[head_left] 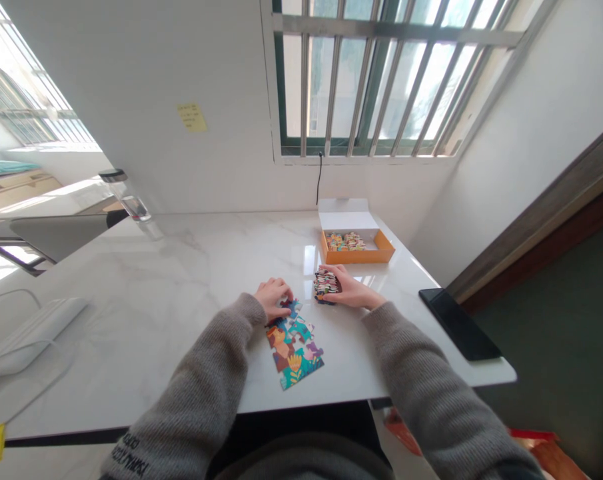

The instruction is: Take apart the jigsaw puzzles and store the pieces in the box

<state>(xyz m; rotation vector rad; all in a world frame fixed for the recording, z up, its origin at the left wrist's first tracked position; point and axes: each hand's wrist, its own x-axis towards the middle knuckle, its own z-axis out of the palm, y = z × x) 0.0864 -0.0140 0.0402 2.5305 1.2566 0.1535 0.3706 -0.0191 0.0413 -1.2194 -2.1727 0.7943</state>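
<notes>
Joined jigsaw pieces with a colourful picture form a partial jigsaw puzzle (296,357) on the white table. At its far left edge, my left hand (274,298) has its fingers curled over a jigsaw piece (284,301), partly hidden beneath them. To the right of the puzzle, my right hand (348,288) is wrapped round a stack of jigsaw pieces (326,285), seen edge-on at the table surface. Just beyond that hand stands an open orange box (360,256) with its white lid raised, holding more stacked jigsaw pieces (345,241).
A black tablet or phone (460,325) lies at the right table edge. A clear bottle (128,197) stands at the far left corner. On the left lies a white device with a cable (34,333). A wall with a barred window rises behind the table (191,267).
</notes>
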